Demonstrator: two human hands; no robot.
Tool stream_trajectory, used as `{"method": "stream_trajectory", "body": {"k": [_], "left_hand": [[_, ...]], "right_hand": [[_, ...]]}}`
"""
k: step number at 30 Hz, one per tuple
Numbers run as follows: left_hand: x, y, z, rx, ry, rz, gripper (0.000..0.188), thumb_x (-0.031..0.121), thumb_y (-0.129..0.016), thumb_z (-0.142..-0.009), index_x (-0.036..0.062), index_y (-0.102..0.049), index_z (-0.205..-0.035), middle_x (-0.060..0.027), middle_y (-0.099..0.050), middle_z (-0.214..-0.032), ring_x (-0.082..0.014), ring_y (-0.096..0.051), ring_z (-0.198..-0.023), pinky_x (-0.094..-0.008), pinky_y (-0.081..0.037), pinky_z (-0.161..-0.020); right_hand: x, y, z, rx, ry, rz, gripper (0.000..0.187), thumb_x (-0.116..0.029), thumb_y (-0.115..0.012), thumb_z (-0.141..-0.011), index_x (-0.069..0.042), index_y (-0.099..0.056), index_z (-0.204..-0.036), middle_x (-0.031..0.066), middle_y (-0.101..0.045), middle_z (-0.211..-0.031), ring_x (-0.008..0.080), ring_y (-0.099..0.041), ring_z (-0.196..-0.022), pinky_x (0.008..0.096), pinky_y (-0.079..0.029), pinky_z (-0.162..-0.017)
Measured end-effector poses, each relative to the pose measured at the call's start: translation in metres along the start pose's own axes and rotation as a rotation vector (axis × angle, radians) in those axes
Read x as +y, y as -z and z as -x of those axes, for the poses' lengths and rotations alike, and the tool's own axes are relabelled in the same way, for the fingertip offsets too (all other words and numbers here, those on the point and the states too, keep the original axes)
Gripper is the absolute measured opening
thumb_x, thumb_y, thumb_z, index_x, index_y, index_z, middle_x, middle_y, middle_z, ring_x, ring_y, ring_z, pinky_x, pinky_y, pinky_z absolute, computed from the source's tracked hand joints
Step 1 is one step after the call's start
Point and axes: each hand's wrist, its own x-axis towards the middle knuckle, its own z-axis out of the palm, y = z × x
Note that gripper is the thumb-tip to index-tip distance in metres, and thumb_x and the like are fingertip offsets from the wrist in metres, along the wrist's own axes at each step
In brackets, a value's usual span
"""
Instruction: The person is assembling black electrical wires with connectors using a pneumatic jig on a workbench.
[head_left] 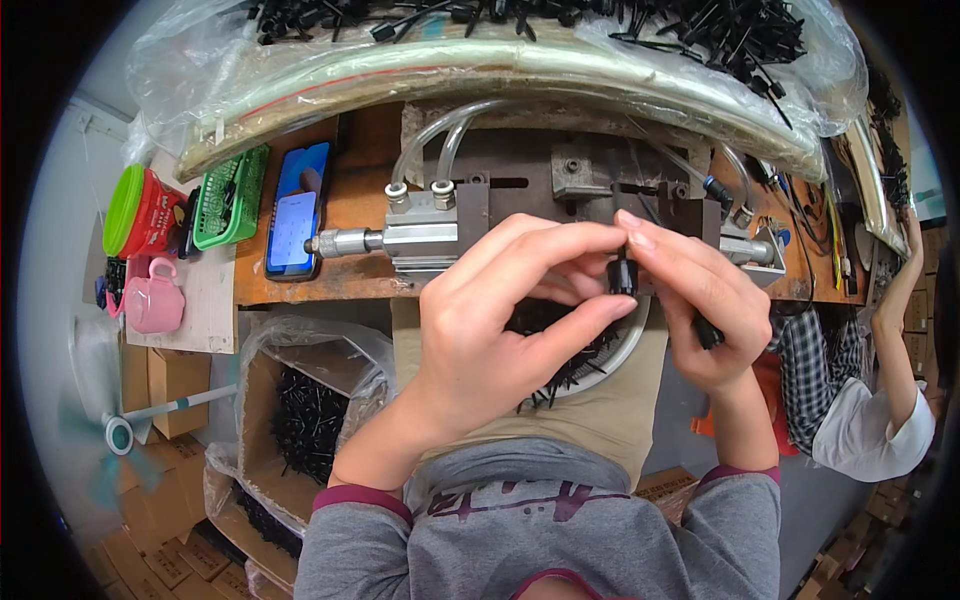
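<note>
In front of my chest, my left hand (500, 310) holds a small black plastic part (622, 278) with a thick ribbed-looking end and a thin stem, its thumb and fingertips closed on it. My right hand (705, 300) pinches at the top of the same part with thumb and index finger. A second black piece (708, 332) is tucked under its curled fingers. Just beyond my hands stands a dark metal fixture (530, 180) with a pneumatic cylinder (420, 240) at its left side. Below them, a round white basket (632, 345) of black parts rests on my lap, partly hidden.
Black stemmed parts (720, 40) heap on a plastic-covered tray behind the fixture. A phone (298, 210), green basket (230, 195) and pink cup (155, 297) lie to the left. Below is a lined carton (262, 400) of black parts. Another person's arm (893, 320) shows at right.
</note>
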Motion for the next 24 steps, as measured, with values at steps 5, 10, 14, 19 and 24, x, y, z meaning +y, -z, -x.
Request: {"method": "stream_trajectory", "body": {"k": [5,10,14,19,24], "left_hand": [[-0.004,-0.001,0.018,-0.048,-0.081,-0.319,0.042,-0.004,-0.082,-0.073,0.0027,-0.072,-0.112,-0.0083,-0.062,-0.103,-0.0170,-0.067,-0.094,-0.0267,-0.059,-0.080],[-0.022,-0.012,0.033,-0.284,-0.143,-0.712,0.027,0.006,-0.074,-0.077,0.0001,-0.068,-0.103,-0.0165,-0.060,-0.135,-0.0269,-0.067,-0.103,-0.0399,-0.054,-0.096],[-0.022,-0.020,0.029,-0.265,-0.129,-0.814,0.025,0.007,-0.075,-0.076,0.0023,-0.070,-0.101,-0.0134,-0.063,-0.132,-0.0233,-0.069,-0.089,-0.0347,-0.056,-0.084],[-0.021,-0.020,0.026,-0.273,-0.090,-0.854,0.026,0.010,-0.078,-0.074,0.0045,-0.073,-0.098,-0.0111,-0.065,-0.130,-0.0200,-0.067,-0.070,-0.0309,-0.054,-0.068],[-0.016,-0.013,0.017,-0.346,-0.121,-0.890,0.030,0.010,-0.078,-0.073,0.0039,-0.071,-0.101,-0.0116,-0.065,-0.130,-0.0192,-0.065,-0.066,-0.0299,-0.054,-0.064]], "right_hand": [[0.010,-0.006,0.019,0.205,-0.176,-0.195,0.035,0.016,-0.052,-0.088,0.007,-0.065,-0.119,0.0216,-0.066,-0.119,0.0259,-0.071,-0.096,0.0320,-0.060,-0.078],[0.007,-0.001,0.030,0.273,-0.256,-0.596,0.062,-0.025,-0.066,-0.092,0.009,-0.045,-0.138,0.0293,-0.047,-0.141,0.0403,-0.054,-0.129,0.0437,-0.049,-0.103],[-0.005,-0.005,0.031,0.344,-0.331,-0.516,0.065,-0.026,-0.064,-0.093,0.006,-0.036,-0.142,0.0329,-0.043,-0.144,0.0438,-0.048,-0.134,0.0453,-0.045,-0.106],[-0.002,0.003,0.037,0.200,-0.213,-0.323,0.045,0.005,-0.075,-0.079,0.003,-0.049,-0.117,0.0365,-0.048,-0.138,0.0382,-0.063,-0.116,0.0394,-0.053,-0.091],[-0.014,0.004,0.033,0.109,-0.212,0.224,0.036,0.003,-0.085,-0.066,0.002,-0.069,-0.098,0.0197,-0.059,-0.122,0.0261,-0.067,-0.102,0.0366,-0.059,-0.082]]}}
